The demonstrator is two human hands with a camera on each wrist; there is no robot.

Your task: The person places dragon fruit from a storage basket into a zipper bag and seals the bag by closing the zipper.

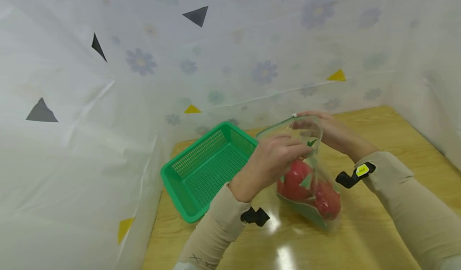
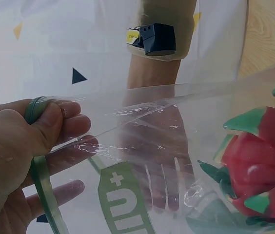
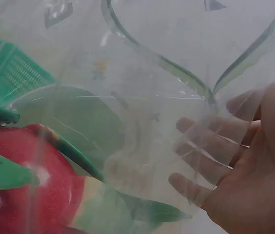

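Observation:
A clear zip bag (image 1: pixel 309 216) with a green-edged mouth holds red dragon fruits (image 1: pixel 297 178) with green scales; two show in the head view. The same fruit (image 2: pixel 259 165) appears large through the film in the left wrist view. At the bag's near rim, my left hand (image 1: pixel 275 158) pinches the green strip (image 2: pixel 44 190) between thumb and fingers. Across the mouth, my right hand (image 1: pixel 333 131) lies against the far side of the bag. Its extended fingers (image 3: pixel 201 161) show partly through the film in the right wrist view, with nothing visibly gripped.
Left of the bag, a green plastic basket (image 1: pixel 173 182) with perforated walls stands on the wooden table (image 1: pixel 367 230), nothing visible inside. White sheeting (image 1: pixel 230 77) with flowers and triangles rises behind and at the left.

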